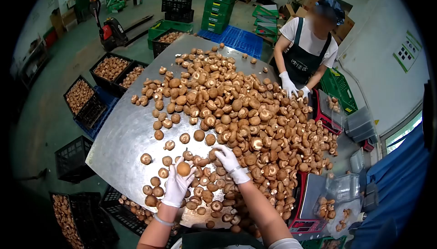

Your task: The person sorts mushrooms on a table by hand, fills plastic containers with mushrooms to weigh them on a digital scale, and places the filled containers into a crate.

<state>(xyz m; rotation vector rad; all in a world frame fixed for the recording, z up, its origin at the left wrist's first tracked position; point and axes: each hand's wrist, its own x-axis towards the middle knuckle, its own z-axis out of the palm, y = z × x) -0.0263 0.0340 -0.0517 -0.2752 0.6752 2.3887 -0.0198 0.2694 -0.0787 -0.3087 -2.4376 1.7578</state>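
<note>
Brown shiitake mushrooms (246, 107) lie in a wide heap across the metal table. My left hand (176, 186), in a white glove, is closed around one round-capped mushroom (184, 169), its cap facing up. To the right, at the near edge of the heap, my gloved right hand (229, 162) has its fingertips on another mushroom (212, 155); part of that one is hidden behind the fingers. Loose mushrooms surround both hands, with several more between my forearms.
The metal table (123, 146) has a rounded left edge. Black crates of mushrooms (79, 96) stand on the floor at left. Across the table, a co-worker's gloved hands (289, 85) touch the heap. A red scale (307, 203) and clear plastic boxes (343, 187) are at right.
</note>
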